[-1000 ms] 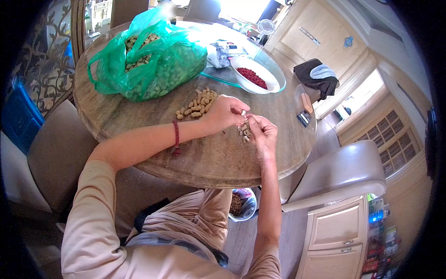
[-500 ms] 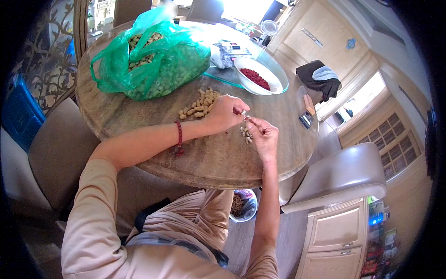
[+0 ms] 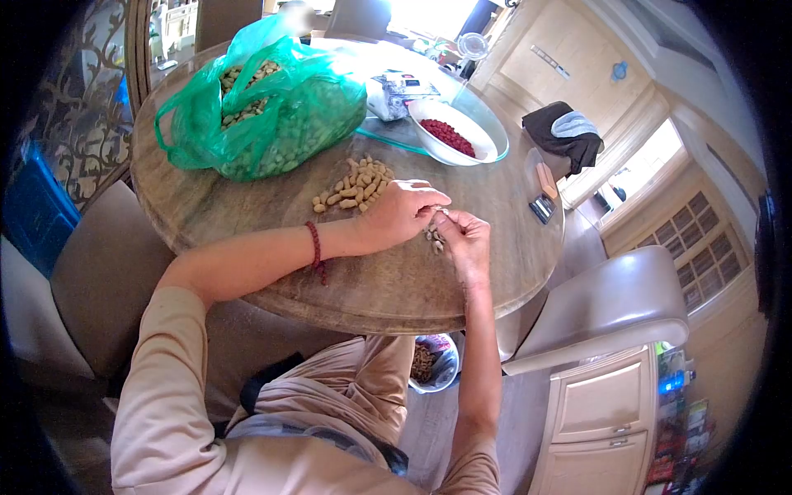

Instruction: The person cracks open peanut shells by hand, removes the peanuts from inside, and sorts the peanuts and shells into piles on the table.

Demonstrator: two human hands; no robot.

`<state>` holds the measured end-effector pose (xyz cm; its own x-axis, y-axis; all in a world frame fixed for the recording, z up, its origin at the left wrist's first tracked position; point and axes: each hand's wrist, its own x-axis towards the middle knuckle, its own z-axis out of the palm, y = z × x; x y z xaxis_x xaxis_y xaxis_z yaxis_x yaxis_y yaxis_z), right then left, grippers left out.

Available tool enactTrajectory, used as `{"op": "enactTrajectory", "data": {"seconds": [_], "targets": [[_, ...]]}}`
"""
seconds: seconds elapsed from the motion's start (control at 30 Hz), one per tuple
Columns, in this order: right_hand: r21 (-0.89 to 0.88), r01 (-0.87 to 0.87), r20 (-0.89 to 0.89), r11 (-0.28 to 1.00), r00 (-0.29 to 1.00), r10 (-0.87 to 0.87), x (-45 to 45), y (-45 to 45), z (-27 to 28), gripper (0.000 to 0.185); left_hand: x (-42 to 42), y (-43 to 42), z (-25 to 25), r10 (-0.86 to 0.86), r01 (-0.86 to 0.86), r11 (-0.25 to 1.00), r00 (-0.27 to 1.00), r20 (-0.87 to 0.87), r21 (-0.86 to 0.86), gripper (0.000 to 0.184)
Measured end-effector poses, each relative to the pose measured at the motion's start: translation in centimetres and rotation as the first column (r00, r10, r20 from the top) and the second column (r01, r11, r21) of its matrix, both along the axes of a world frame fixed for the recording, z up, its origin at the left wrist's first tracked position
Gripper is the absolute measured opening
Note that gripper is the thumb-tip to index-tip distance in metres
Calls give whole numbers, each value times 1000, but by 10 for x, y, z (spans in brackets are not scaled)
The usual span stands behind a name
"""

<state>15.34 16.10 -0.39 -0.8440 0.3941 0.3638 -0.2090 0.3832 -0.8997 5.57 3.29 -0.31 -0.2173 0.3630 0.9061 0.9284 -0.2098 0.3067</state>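
My left hand [image 3: 404, 216], a red beaded bracelet on its wrist, meets my right hand [image 3: 467, 243] over the table's middle. Fingertips of both are pinched together on a cracked peanut [image 3: 444, 211]; only a pale bit of its shell shows, the rest is covered by fingers. Just beneath the right fingers lie several opened peanut shells [image 3: 436, 239]. Beyond my left hand is a loose pile of whole peanuts [image 3: 356, 186]. Red-skinned kernels [image 3: 448, 138] lie in a white bowl [image 3: 487, 148] farther back.
A green plastic bag [image 3: 289, 136] full of peanuts stands on the round wooden table [image 3: 346, 289] at back left. Near the bowl sits a plastic packet [image 3: 400, 89]. A small dark object [image 3: 541, 209] lies at the right edge. Below the table, a lined bin [image 3: 445, 367] contains shells.
My hands have drawn closer together, and the left fingers now extend over the peanut. Its pale shell pieces, plainer before, are mostly covered. The view has shifted slightly.
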Motion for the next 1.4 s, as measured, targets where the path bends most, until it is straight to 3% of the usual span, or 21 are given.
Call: {"op": "enactTrajectory", "data": {"seconds": [0.23,0.4,0.47,0.5,0.63,0.7,0.73,0.77,0.8,0.83,0.9,0.97,1.03,1.07,1.1,1.13,1.17,1.23,1.27,1.3,1.4], "targets": [[-132,-55,29,990,998,59,4,-4,6,15,1,-4,0,-36,31,998,997,-73,-61,22],[-115,-63,-31,991,998,60,-1,0,-3,13,3,-7,1,-4,-28,996,942,-335,-89,25],[237,75,-61,969,996,-62,-10,17,-21,14,2,-5,-1,-12,-24,995,936,-353,-96,25],[236,71,-57,969,997,-60,-9,14,-19,14,2,-4,-3,-21,-19,994,929,-369,-105,24],[364,190,-49,912,982,-185,0,6,-13,19,-4,0,-10,7,-47,988,966,-260,-146,24],[412,228,-71,882,973,-218,2,5,0,20,-10,3,-11,15,-36,984,992,-124,-174,25],[324,252,-35,912,966,-254,1,6,11,20,-12,4,-11,18,-39,986,992,-126,-164,25],[234,278,3,932,958,-286,-1,9,19,20,-13,6,-11,-7,-13,963,997,-73,-271,26],[386,328,-149,862,944,-293,-13,27,22,23,-13,7,-12,-27,18,928,999,-19,-372,27],[329,356,-165,874,934,-318,-26,36,33,24,-14,10,-15,-24,14,932,999,-22,-363,27],[286,374,-173,882,926,-336,-55,57,58,26,-12,16,-20,-187,176,884,982,18,-433,30],[208,349,-136,914,936,-326,-88,78,78,25,-7,11,-10,-160,119,875,986,-48,-469,34],[116,326,-105,938,944,-314,-119,92,86,23,-9,10,-9,-82,21,956,977,-198,-292,25],[55,285,-120,957,953,-277,-132,97,86,20,-14,8,-7,-77,17,957,978,-196,-289,25],[-6,241,-138,971,961,-239,-140,97,86,17,-22,4,-2,15,-102,951,959,-284,-293,30],[58,236,-81,970,970,-231,-140,94,89,15,-30,0,4,105,-220,932,924,-368,-287,36],[61,228,-71,972,972,-223,-143,91,87,15,-37,-4,9,112,-225,931,927,-359,-289,36],[257,213,-101,943,976,-193,-150,100,79,18,-49,-13,24,266,-412,858,867,-421,-307,35],[373,240,-102,896,971,-217,-149,104,76,17,-57,-18,31,267,-410,856,872,-410,-315,35],[372,236,-87,898,972,-219,-144,102,71,17,-65,-22,37,279,-398,837,901,-332,-376,32],[20,197,-292,980,939,-183,-119,76,64,18,-77,-27,40,304,-369,769,929,-210,-522,26]]}}
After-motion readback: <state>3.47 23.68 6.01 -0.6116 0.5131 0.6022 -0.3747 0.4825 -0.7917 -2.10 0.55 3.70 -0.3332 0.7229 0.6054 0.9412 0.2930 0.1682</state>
